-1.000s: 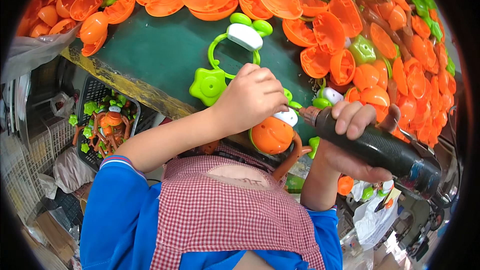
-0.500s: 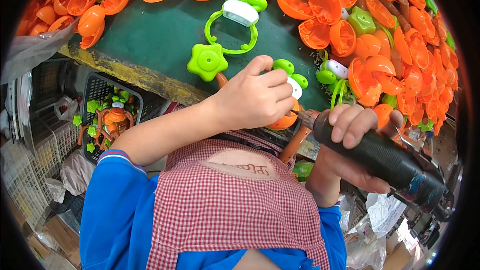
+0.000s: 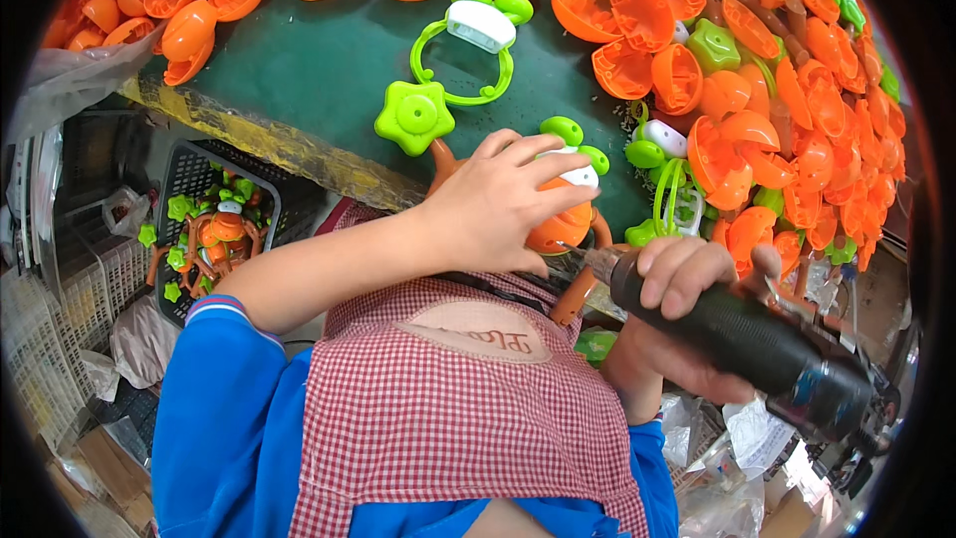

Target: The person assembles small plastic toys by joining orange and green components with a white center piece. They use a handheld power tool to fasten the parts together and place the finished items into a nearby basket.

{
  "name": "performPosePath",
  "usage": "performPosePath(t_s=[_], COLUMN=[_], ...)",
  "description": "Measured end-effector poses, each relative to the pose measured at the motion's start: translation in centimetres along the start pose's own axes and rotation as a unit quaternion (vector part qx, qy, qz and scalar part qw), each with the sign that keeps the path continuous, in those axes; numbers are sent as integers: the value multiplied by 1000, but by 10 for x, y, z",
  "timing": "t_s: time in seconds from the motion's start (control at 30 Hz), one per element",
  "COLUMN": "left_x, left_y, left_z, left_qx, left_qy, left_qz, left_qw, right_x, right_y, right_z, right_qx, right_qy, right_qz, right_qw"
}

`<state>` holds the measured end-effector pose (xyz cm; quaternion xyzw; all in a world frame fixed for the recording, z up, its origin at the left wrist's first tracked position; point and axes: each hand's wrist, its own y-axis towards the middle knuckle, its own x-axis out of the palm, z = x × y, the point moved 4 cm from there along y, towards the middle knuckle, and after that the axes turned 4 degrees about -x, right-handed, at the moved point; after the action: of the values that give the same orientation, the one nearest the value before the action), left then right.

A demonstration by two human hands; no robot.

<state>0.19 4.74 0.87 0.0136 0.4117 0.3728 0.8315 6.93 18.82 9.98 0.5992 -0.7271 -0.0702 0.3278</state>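
My left hand [image 3: 501,201] lies over an orange plastic toy body [image 3: 561,229], its spread fingers and thumb gripping it at the table's near edge. A white piece with green ears tops this toy, and brown limbs stick out from its sides. My right hand [image 3: 687,309] is wrapped round a black power screwdriver [image 3: 742,339]. The driver's tip meets or nearly meets the orange body; any screw there is too small to see. Beyond my left hand lie a green star piece [image 3: 414,116] and a green ring [image 3: 418,55] with a white, green-eared piece.
Orange half shells [image 3: 627,15] are heaped along the far side and right of the green table [image 3: 299,70]. Green and white parts [image 3: 662,144] sit beside the right heap. Below the table's worn yellow edge stands a dark crate [image 3: 199,169] holding assembled toys.
My left hand has opened from a pinch near the driver's tip and spread over the toy body. The driver has shifted slightly down and left.
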Motion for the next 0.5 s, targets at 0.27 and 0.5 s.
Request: performPosePath(t_s=[0.27, 0.5], left_x=[4, 8], left_y=[2, 4], left_z=[-9, -12], left_qx=[-40, -12], left_qy=[-34, -17], left_qz=[-69, -65], left_qw=[996, 998], right_x=[7, 0], right_y=[-1, 0], right_z=[16, 43], right_qx=[53, 122], right_qy=[-84, -68], right_qz=[-136, -171], right_qw=[986, 975])
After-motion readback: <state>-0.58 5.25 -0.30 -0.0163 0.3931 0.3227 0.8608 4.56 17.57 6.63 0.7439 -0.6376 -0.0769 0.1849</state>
